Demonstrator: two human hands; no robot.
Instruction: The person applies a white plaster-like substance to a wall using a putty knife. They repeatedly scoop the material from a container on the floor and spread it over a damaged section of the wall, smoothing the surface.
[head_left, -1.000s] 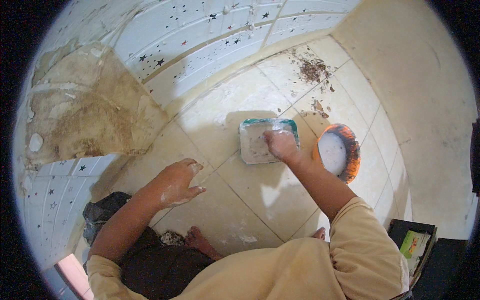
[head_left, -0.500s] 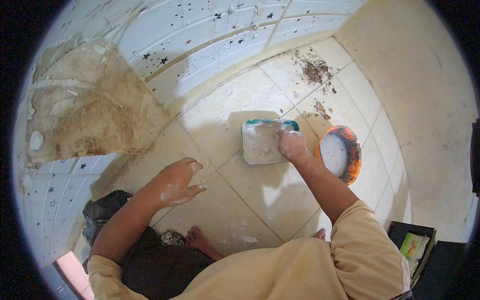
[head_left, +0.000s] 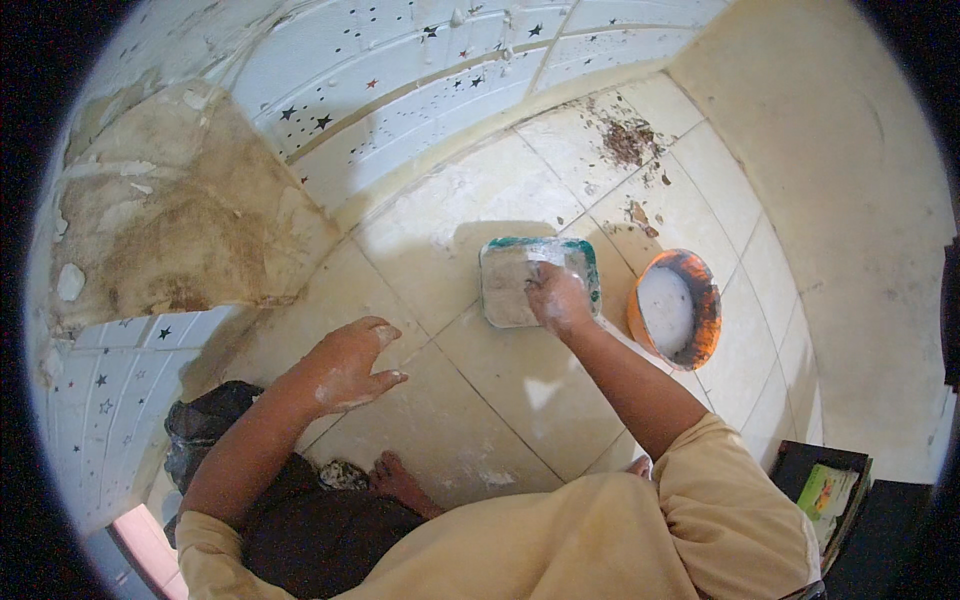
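Our left hand (head_left: pixel 345 368) spreads empty fingers; our right hand's (head_left: pixel 562 302) we cannot tell; pushing could skid the tray (head_left: pixel 514 242) into the bucket (head_left: pixel 709 318)

This looks like a room in a home, but the view is bent and dark around the rim, so I can't be sure. It has a shiny floor of square cream tiles (head_left: pixel 420 250), a white wall with little black and red stars (head_left: pixel 365 50) — and a rough brown peeling patch (head_left: pixel 190 225). Dark brown crumbs (head_left: pixel 628 142) make it messy.
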